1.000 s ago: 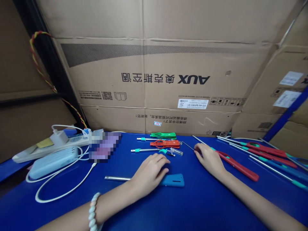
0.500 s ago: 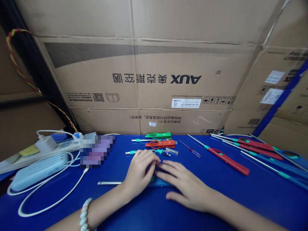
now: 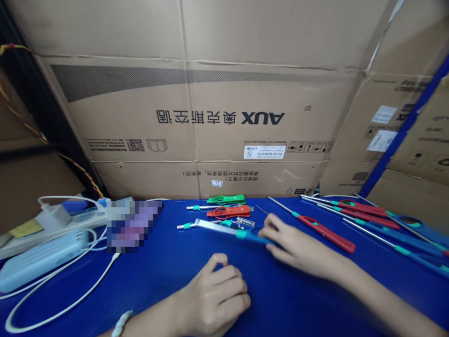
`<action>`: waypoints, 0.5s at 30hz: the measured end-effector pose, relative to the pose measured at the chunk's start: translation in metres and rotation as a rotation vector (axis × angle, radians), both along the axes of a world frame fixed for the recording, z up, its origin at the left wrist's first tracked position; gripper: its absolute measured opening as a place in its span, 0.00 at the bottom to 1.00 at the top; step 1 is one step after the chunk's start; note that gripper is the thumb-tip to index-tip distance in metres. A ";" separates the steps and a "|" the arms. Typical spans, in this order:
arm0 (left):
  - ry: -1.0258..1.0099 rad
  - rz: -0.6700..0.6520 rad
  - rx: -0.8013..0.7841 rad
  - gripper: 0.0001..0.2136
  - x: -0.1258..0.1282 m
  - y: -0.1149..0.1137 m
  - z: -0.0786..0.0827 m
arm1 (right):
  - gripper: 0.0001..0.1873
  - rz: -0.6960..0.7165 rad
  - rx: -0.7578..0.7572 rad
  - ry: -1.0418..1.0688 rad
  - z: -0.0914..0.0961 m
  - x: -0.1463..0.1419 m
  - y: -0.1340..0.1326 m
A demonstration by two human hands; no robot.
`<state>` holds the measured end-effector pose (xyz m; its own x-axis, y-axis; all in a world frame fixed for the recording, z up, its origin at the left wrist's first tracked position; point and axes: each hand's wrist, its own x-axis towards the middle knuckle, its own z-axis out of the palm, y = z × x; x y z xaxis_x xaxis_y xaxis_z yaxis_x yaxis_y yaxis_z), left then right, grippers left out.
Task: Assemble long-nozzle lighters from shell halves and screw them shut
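My right hand [image 3: 296, 248] grips the blue handle of a long lighter [image 3: 231, 230], whose metal tube points left and away over the blue table [image 3: 168, 267]. My left hand [image 3: 215, 297] rests on the table near the front, its fingers curled into a loose fist with nothing visible in them. Just beyond the lifted lighter lie a green lighter [image 3: 226, 200], an orange-red lighter [image 3: 229, 212] and a small clear part [image 3: 245, 221]. A thin small screwdriver [image 3: 261, 209] lies behind my right hand.
Several long red and blue lighters [image 3: 328, 231] lie at the right. A power strip with a charger [image 3: 52, 220], a pale power bank [image 3: 38, 257] and white cables [image 3: 70, 299] sit at the left. Large cardboard boxes [image 3: 217, 117] wall the back.
My right hand took the blue lighter from in front of me and carried it away toward the middle. My left hand let go of it and drew back into a fist.
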<state>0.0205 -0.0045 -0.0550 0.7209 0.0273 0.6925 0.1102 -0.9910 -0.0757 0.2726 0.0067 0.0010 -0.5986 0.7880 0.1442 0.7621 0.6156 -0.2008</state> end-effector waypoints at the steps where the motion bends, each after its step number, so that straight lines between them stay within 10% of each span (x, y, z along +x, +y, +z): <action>1: 0.004 0.002 -0.003 0.10 0.000 0.000 0.001 | 0.12 -0.073 0.065 0.042 0.004 0.010 0.006; 7: 0.045 0.020 -0.044 0.10 -0.001 0.002 -0.001 | 0.17 -0.513 0.178 -0.191 0.007 0.071 0.046; 15: 0.059 0.021 -0.055 0.08 -0.002 0.002 -0.004 | 0.14 -0.520 0.070 -0.298 -0.009 0.083 0.056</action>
<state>0.0189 -0.0029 -0.0586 0.7594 0.0798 0.6457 0.1278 -0.9914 -0.0278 0.3551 0.0631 -0.0079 -0.1600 0.9829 0.0910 0.9839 0.1514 0.0952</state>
